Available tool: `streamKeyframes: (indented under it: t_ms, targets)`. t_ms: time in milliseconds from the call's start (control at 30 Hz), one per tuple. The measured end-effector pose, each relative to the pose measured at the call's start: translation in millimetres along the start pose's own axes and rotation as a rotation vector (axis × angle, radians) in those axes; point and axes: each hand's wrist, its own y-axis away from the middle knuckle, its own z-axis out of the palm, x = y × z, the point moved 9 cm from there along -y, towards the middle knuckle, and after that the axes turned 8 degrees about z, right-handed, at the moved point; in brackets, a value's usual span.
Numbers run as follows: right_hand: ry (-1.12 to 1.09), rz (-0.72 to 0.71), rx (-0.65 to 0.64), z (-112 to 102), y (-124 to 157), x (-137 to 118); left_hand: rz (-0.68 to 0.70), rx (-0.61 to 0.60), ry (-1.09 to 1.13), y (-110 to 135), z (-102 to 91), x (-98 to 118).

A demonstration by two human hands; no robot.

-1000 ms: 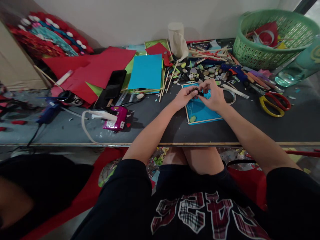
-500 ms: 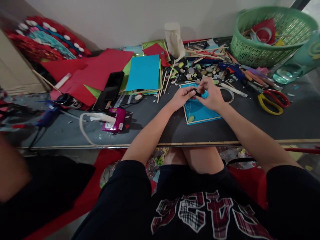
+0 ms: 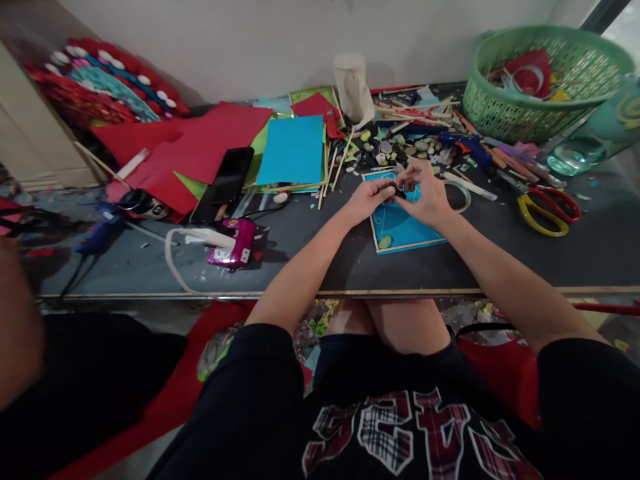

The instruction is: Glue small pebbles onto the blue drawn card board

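Above a blue sheet framed with thin wooden sticks [image 3: 415,230], my left hand [image 3: 369,203] and my right hand [image 3: 424,195] meet at the fingertips. Between them is a small dark piece [image 3: 399,191] that looks like a pebble, partly covered by the fingers. Both hands are closed in a pinch on it. White outlines are drawn on the blue sheet, and a green pebble [image 3: 385,242] rests at its near left corner. Just right of my right hand, a roll of tape [image 3: 466,199] lies partly hidden behind it.
Pebbles [image 3: 385,148] are heaped behind the sheet. Scissors [image 3: 547,210], a blue glue gun [image 3: 467,145], a green basket [image 3: 530,113] and a water bottle [image 3: 580,153] stand right. Leftward are coloured papers [image 3: 290,150], a phone [image 3: 233,175], a purple power socket [image 3: 233,243] and another person's arm [image 3: 17,320].
The whole view has shifted slightly, so things appear a little lower and to the right. Both hands keep the dark piece between their fingertips, with only a slight shift of the fingers.
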Motion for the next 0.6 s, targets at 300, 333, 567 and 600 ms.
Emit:
streamKeyframes:
  t_ms: [300,333,567,600]
  targets:
    - [-0.065,-0.036,-0.103,7,-6,2,0.003,-0.001,-0.088,0,-2.9,-6]
    - [-0.070,-0.036,-0.118,9,-6,3,0.002,0.001,-0.111,-1,-3.7,-7]
    - [-0.090,-0.061,-0.139,13,-4,-1,-0.002,0.002,-0.087,0,-3.9,-7]
    - [-0.088,-0.069,-0.144,14,-4,-2,0.001,0.004,-0.076,0,-3.6,-6]
